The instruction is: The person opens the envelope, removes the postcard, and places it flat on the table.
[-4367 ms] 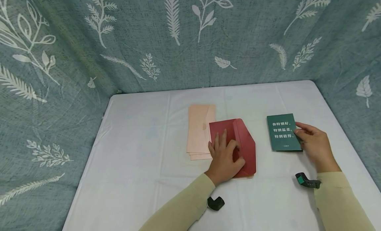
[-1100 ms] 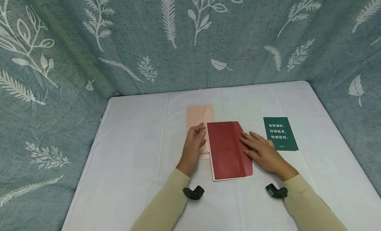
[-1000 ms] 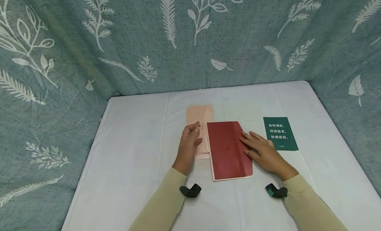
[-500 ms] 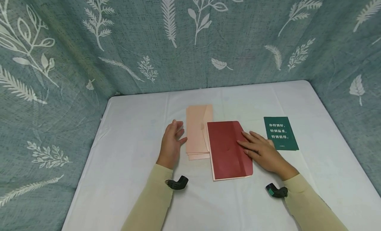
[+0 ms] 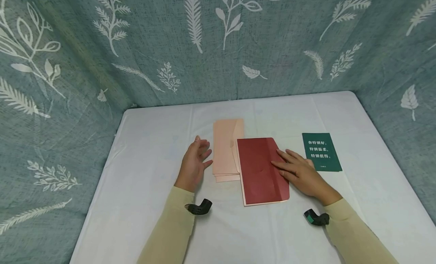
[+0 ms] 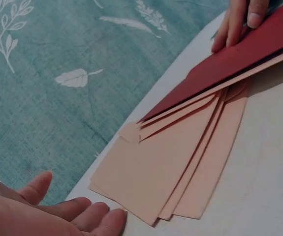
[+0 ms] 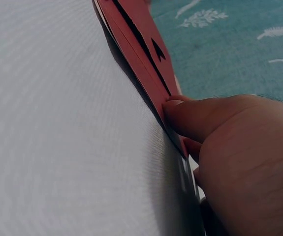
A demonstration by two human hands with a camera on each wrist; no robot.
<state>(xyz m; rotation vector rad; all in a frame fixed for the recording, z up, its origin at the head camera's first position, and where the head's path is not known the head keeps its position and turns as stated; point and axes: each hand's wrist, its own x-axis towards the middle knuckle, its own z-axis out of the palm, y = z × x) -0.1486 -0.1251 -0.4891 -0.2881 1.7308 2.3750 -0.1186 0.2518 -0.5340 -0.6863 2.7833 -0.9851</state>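
Note:
A red envelope (image 5: 260,171) lies in the middle of the table, a pale pink envelope edge showing beneath it. The fingers of my right hand (image 5: 299,177) rest nearly straight on its flap side; in the right wrist view the thumb (image 7: 190,118) touches the red envelope's edge (image 7: 136,54). Left of it, partly covered, is a fanned stack of peach envelopes (image 5: 225,150), also seen in the left wrist view. Beside that stack my left hand (image 5: 194,165) is held with loosely bent fingers, holding nothing. Its fingertips (image 6: 112,223) come close to the stack's corner.
A dark green card (image 5: 321,152) with white lettering lies right of the right hand, with another edge under it. The white cloth-covered table (image 5: 153,150) ends at a teal leaf-patterned curtain (image 5: 211,75) behind and at the sides.
From 4.4 seconds ago, the right hand has left the green card and now rests on the red envelope. The envelope's flap looks folded over. The left hand has moved left, off the envelopes.

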